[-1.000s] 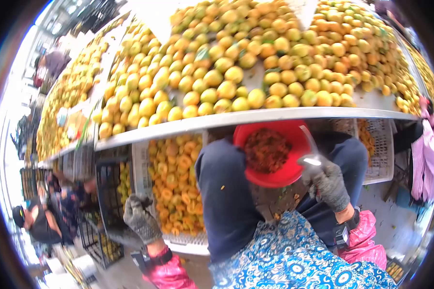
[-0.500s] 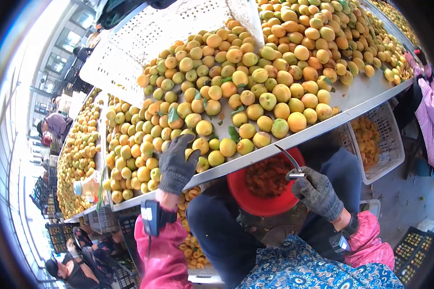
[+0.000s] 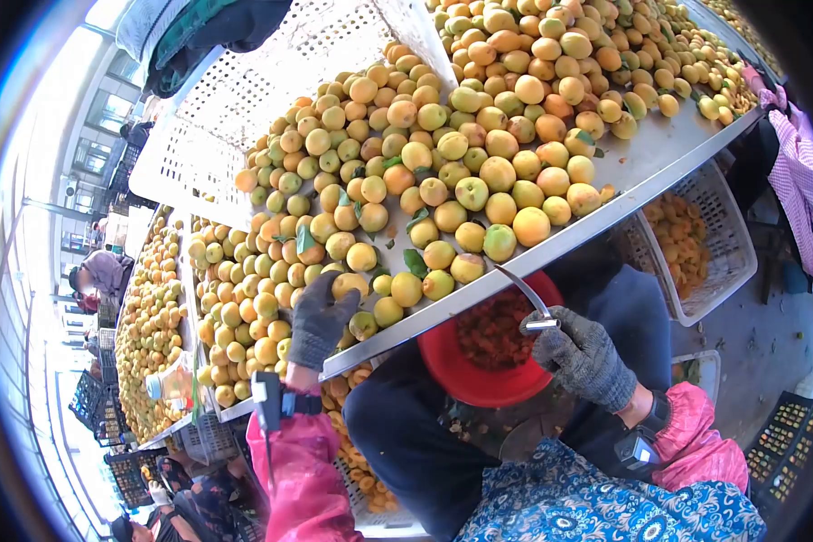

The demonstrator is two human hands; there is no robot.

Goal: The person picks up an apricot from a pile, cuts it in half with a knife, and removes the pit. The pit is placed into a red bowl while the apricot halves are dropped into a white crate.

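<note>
Left hand [image 3: 321,318] at yellow-orange fruit [image 3: 350,285]

Wearing pink and blue

The left hand [image 3: 321,318] and right hand [image 3: 587,359] are sporting grey gloves [image 3: 611,378]. Pink sleeves [image 3: 303,474] are ending near dark wristbands [image 3: 658,413] carrying boxy devices [image 3: 637,453]. A blue-and-white patterned garment [image 3: 596,506] is showing beside dark trousers [image 3: 415,420].

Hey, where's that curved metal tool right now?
Right of centre in the head view, the curved metal tool is in the person's right hand, seen against the red basin.
</note>
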